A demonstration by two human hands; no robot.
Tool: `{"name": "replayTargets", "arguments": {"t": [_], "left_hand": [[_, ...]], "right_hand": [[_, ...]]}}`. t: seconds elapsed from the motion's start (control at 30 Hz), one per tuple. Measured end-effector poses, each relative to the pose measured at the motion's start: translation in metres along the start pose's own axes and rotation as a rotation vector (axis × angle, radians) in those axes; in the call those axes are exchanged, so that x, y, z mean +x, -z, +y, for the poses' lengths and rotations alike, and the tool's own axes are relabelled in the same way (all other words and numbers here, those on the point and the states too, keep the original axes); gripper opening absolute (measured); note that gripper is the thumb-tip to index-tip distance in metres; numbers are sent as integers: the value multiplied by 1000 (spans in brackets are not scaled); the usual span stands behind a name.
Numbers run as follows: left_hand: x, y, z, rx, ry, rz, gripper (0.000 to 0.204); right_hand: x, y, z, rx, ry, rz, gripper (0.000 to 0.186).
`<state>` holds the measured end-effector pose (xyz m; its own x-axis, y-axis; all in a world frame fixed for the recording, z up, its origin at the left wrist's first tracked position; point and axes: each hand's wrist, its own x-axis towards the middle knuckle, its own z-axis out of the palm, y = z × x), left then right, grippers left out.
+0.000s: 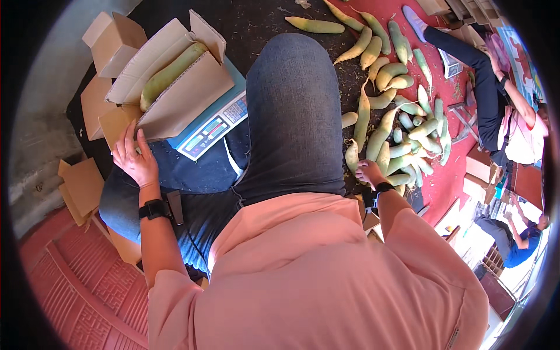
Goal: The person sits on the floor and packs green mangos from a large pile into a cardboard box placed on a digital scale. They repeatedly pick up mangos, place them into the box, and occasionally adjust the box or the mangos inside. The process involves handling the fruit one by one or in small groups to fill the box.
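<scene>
A long green radish (174, 76) lies inside an open cardboard box (189, 96), which sits on a digital scale (211, 129) to my left. My left hand (136, 156) rests against the box's near end flap, with its fingers stretched out and apart. On my right, a heap of green radishes (411, 137) covers the floor. My right hand (370, 173) is at the near left edge of this heap, fingers curled at the lower end of a pale green radish (382, 134). Its fingertips are partly hidden.
Further cardboard boxes (114, 44) stand beyond the scale, and another open box (81, 188) is at left by a red patterned chair (96, 291). My raised knee (294, 105) separates scale and heap. At far right, a person (519, 128) sits near another scale (450, 64).
</scene>
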<state>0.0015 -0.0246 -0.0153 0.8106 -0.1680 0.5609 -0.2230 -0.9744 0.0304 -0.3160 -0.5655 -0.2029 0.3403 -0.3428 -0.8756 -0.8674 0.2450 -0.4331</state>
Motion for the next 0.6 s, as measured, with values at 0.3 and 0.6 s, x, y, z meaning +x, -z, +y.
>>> {"name": "replayTargets", "arguments": {"t": [0.3, 0.6], "left_hand": [[-2, 4, -7, -19, 18, 121, 52], [-15, 20, -9, -28, 105, 82, 55]], "right_hand": [[-14, -63, -55, -254, 125, -106, 21], [1, -47, -98, -248, 248, -192, 30]]}}
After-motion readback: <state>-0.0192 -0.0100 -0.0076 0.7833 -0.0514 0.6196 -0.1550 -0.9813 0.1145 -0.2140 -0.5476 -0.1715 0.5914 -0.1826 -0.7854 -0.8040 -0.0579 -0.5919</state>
